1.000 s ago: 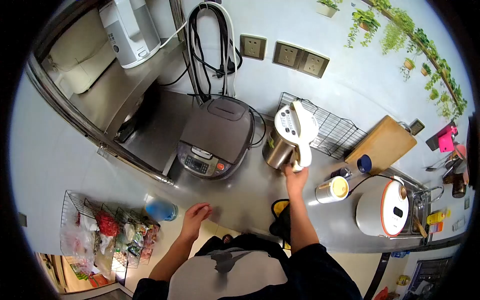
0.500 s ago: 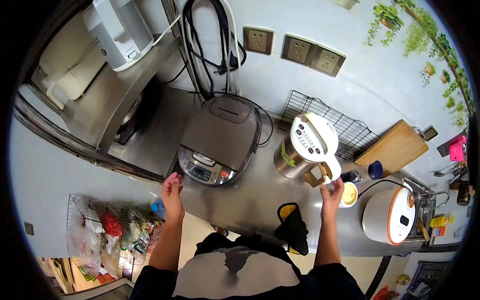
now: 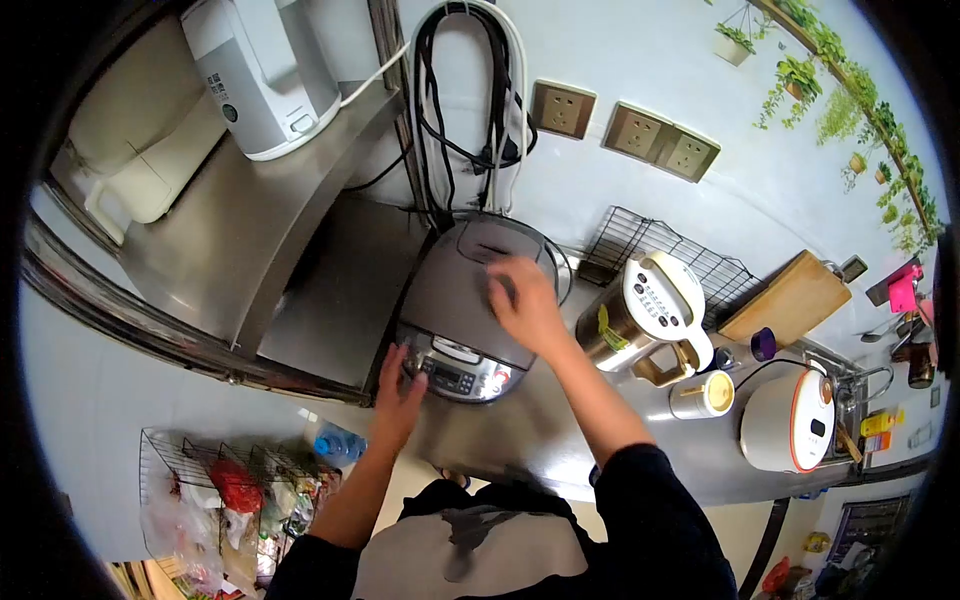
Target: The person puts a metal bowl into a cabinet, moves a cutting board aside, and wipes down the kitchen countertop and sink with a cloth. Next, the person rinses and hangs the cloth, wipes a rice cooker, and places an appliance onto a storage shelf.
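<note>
A dark grey rice cooker (image 3: 450, 290) with a silver control panel stands on the steel counter, its lid down. My left hand (image 3: 397, 400) is at the cooker's front left corner, fingers stretched out beside the panel, holding nothing. Over the right half of the lid is my right hand (image 3: 527, 308), thumb and forefinger apart and nothing seen between them; whether it touches the lid I cannot tell. Right of the cooker stands a soymilk maker (image 3: 640, 310) with a white top and steel body. Near its handle is a white cup (image 3: 703, 395) with a yellowish inside.
A white and orange appliance (image 3: 790, 420) stands by the sink. Behind are a black wire rack (image 3: 650, 245) and a wooden cutting board (image 3: 787, 300). A steel shelf (image 3: 290, 200) at left holds a white kettle (image 3: 265, 85). Cables (image 3: 440, 110) hang on the wall.
My right hand has moved left from beside the soymilk maker's handle to above the cooker's lid. My left hand has shifted to the cooker's front corner. The black and yellow cloth item no longer shows.
</note>
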The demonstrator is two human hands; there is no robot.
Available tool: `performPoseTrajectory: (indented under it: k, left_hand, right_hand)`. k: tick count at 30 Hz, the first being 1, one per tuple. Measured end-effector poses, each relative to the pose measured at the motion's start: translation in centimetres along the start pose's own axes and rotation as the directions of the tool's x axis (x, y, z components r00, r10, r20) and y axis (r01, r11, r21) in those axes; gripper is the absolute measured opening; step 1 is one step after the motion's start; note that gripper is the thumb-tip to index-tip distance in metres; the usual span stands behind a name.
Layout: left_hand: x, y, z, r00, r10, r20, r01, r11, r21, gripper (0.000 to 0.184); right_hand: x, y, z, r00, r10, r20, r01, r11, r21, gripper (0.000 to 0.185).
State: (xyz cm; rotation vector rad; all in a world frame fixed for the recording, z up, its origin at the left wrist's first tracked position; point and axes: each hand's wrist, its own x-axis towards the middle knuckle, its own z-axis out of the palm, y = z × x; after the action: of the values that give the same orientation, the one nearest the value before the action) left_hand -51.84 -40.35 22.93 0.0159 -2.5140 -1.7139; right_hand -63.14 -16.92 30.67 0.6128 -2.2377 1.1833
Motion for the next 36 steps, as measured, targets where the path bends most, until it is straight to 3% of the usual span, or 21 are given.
performPoseTrajectory:
  k: [4,5,7,12,15,16,18,19,21,22,24,25,26,28,30,32,33,34,36]
  left_hand:
    - [-1.4,-0.6,-1.3,0.995,0.0,0.104,-0.013,0.991,0.131,0.058]
    - [-1.7,-0.2,-1.4,0.99,-0.087,0.112,0.085,0.996,0.017,0.056]
    - [-1.9,-0.6,-2.1,0.987,-0.082,0.14,0.083,0.997,0.004,0.054]
    - [-2.0,-1.7,-3.8,0.982,-0.094,0.167,0.098,0.995,-0.019,0.045]
    - [-1.8,-1.0,-4.3,0.977,-0.119,0.178,0.131,0.99,-0.052,0.043]
    - [-1.6,-1.2,-4.3,0.976,-0.122,0.181,0.134,0.989,-0.056,0.043]
    - [-1.1,-1.9,-4.1,0.969,-0.053,0.241,0.066,0.997,-0.045,0.044]
    - [-0.9,-2.1,-3.8,0.967,-0.054,0.249,0.068,0.997,-0.048,0.044]
    - [-0.5,-2.4,-3.3,0.987,0.011,0.163,0.014,0.989,-0.149,0.056]
    - [-0.3,-1.3,-3.4,0.984,0.012,0.178,0.016,0.989,-0.15,0.056]
    - [0.0,1.7,-3.6,0.953,0.269,-0.136,-0.253,0.959,0.125,0.07]
    - [0.3,1.3,-4.0,0.896,0.424,-0.136,-0.388,0.893,0.227,0.083]
    - [0.6,1.4,-4.1,0.897,0.424,-0.124,-0.393,0.894,0.218,0.083]
    - [1.0,2.6,-4.4,0.796,0.605,0.012,-0.589,0.771,0.24,0.089]
    - [1.2,3.9,-3.9,0.813,0.579,0.061,-0.572,0.775,0.268,0.091]
    - [1.5,3.1,-2.9,0.929,0.271,0.253,-0.232,0.957,-0.172,0.082]
    - [1.4,2.7,-2.0,0.953,0.175,0.248,-0.07,0.922,-0.382,0.057]
    - [1.6,2.0,-1.9,0.95,0.177,0.256,-0.067,0.92,-0.386,0.057]
    - [2.1,1.0,-2.4,0.921,-0.118,0.37,0.335,0.725,-0.602,0.04]
  right_hand:
    - [7.4,3.4,8.4,0.984,0.003,0.179,0.04,0.971,-0.236,0.025]
    - [8.6,4.3,9.9,0.985,-0.001,0.174,0.043,0.971,-0.235,0.025]
    - [10.4,5.8,12.4,0.946,0.183,0.269,0.011,0.809,-0.588,0.031]
    - [11.2,7.3,13.9,0.896,0.367,0.251,-0.08,0.688,-0.721,0.03]
    - [10.9,5.4,11.1,0.951,0.252,0.178,-0.135,0.859,-0.493,0.035]
    - [10.6,5.3,10.2,0.95,0.255,0.18,-0.136,0.857,-0.497,0.035]
    - [10.0,3.9,7.6,0.975,0.221,-0.028,-0.221,0.943,-0.248,0.035]
    - [9.5,2.7,6.2,0.973,0.227,-0.03,-0.227,0.94,-0.254,0.035]
    - [7.7,-0.3,3.4,0.958,0.283,-0.053,-0.277,0.956,0.101,0.035]
    - [6.4,-1.3,2.0,0.954,0.293,-0.061,-0.287,0.953,0.093,0.035]
    - [3.6,-3.4,-0.2,0.994,0.08,0.072,-0.076,0.996,-0.048,0.035]
    - [2.3,-4.9,-0.7,0.994,0.052,0.091,-0.048,0.998,-0.05,0.036]
    - [0.9,-6.1,-1.1,0.994,0.024,0.11,-0.019,0.999,-0.051,0.036]
    - [-1.4,-7.2,-1.0,0.981,0.025,0.193,-0.016,0.999,-0.051,0.034]
    - [-2.6,-8.3,-0.4,0.985,-0.025,0.17,0.022,0.999,0.024,0.03]
    - [-3.6,-8.1,0.7,0.982,-0.05,0.183,0.043,0.998,0.043,0.029]
    - [-3.8,-8.1,1.0,0.975,-0.083,0.205,0.069,0.995,0.073,0.029]
    - [-3.7,-8.2,1.4,0.976,-0.076,0.204,0.064,0.996,0.066,0.029]
    - [-3.2,-8.2,1.8,0.995,0.004,0.102,-0.015,0.994,0.107,0.038]
